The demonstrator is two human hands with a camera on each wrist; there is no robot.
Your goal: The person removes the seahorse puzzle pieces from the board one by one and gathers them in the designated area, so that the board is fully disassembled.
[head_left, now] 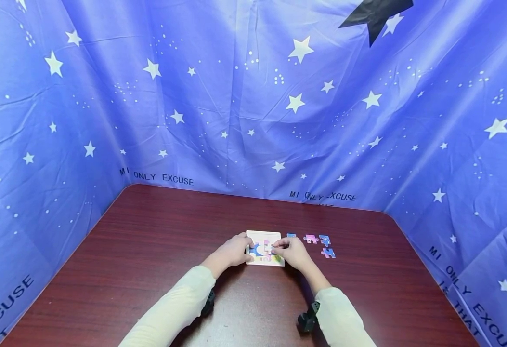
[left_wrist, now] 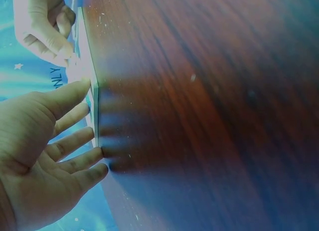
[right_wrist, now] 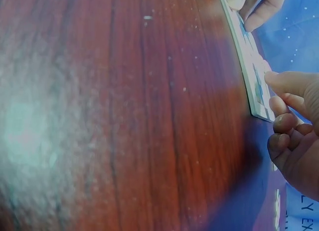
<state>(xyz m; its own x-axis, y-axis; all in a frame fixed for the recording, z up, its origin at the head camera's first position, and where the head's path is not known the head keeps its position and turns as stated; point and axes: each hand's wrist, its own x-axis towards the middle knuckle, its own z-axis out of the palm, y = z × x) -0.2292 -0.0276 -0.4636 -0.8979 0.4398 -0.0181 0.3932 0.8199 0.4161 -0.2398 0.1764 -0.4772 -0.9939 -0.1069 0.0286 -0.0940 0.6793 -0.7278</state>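
Note:
A jigsaw board [head_left: 262,233] with a pale rim lies on the table, partly filled with blue, pink and yellow pieces. My left hand [head_left: 235,249] rests at its left side, with the thumb near the front corner and the fingers spread along the edge. In the left wrist view those fingers [left_wrist: 75,138] are fairly straight. Over the board's right half, my right hand [head_left: 295,252] pinches a pink and white puzzle piece [head_left: 267,247] between thumb and index finger. Its other fingers curl inward in the right wrist view. The fingertips partly hide the piece.
Several loose puzzle pieces lie right of the board, among them a pink one [head_left: 311,239] and a blue one [head_left: 324,240]. The dark red wooden table [head_left: 162,231] is bordered by blue star-patterned cloth [head_left: 218,96] at the back and sides.

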